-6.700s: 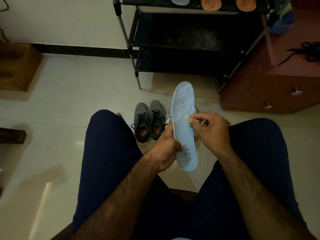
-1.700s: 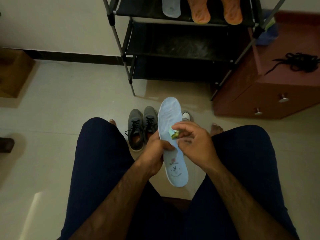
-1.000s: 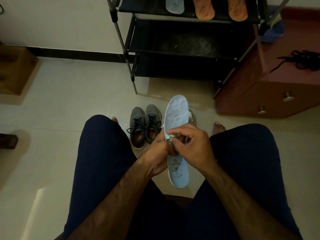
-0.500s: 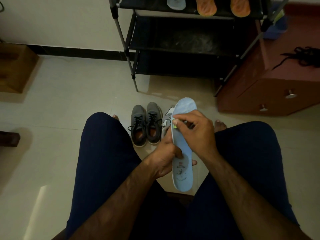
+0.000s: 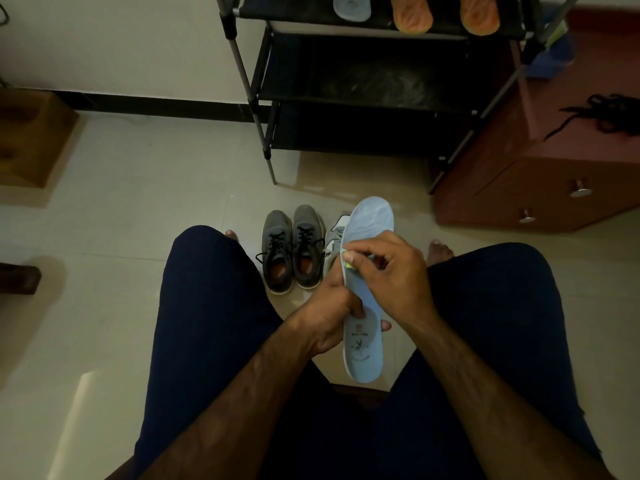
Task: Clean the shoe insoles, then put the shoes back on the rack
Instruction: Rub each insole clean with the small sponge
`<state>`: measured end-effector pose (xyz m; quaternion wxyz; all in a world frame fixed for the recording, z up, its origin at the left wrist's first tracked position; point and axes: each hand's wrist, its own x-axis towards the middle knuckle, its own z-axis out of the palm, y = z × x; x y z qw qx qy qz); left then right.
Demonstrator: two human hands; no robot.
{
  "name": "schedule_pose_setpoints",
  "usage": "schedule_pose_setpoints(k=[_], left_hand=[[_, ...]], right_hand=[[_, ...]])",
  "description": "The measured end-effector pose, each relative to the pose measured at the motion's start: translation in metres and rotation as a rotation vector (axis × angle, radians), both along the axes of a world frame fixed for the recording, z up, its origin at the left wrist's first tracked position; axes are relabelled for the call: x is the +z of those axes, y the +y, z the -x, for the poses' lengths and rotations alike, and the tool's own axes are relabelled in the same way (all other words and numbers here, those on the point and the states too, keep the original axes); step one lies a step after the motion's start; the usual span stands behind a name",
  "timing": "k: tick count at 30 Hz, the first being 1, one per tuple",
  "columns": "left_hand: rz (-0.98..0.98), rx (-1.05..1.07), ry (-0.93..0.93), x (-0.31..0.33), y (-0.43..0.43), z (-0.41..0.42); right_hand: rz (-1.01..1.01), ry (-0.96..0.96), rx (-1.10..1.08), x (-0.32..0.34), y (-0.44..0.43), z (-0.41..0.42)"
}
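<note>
At the far left a brown wooden box [image 5: 33, 140] stands on the pale floor [image 5: 138, 202] near the wall. Between my knees a pair of grey shoes [image 5: 292, 249] stands side by side, with the toes toward the rack. My left hand [image 5: 330, 313] grips the light blue insole [image 5: 363, 344] from its left side, thumb on the upper face and fingers curled behind it. I hold the insole in the air above the floor, heel toward me. It covers most of a white shoe [image 5: 335, 233] just beside the grey pair. My right hand [image 5: 394, 275] pinches a small green piece [image 5: 347, 264] and presses it on the left edge of the insole; what this piece is, I cannot tell. Behind stands the black rack [image 5: 363, 98]. Its top shelf carries another pale blue insole [image 5: 351, 6] and two orange insoles [image 5: 412, 13]. At the right is a red-brown cabinet [image 5: 519, 188], and black laces [image 5: 609, 114] lie on top of it.
</note>
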<state>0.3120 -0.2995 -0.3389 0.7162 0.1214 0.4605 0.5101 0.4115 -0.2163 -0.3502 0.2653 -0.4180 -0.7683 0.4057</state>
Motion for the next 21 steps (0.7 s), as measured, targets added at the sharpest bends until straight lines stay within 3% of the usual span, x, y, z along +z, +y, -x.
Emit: schedule_pose_setpoints(k=[3, 8, 13, 17, 21], left_hand=[[0.018, -0.023, 0.004, -0.001, -0.001, 0.0], [-0.015, -0.014, 0.013, 0.0, 0.0, 0.001], [0.007, -0.018, 0.013, 0.001, -0.001, 0.001], [-0.014, -0.01, 0.02, 0.0, 0.0, 0.003], [0.012, -0.008, -0.014, 0.003, -0.001, 0.002]], right_hand=[[0.015, -0.001, -0.098, -0.001, 0.016, 0.002], [0.001, -0.018, 0.014, 0.002, -0.009, -0.003], [-0.038, -0.056, -0.099, 0.001, 0.013, -0.001], [-0.022, -0.037, 0.006, 0.0, -0.01, -0.006], [0.026, -0.072, -0.227, 0.001, 0.015, -0.01]])
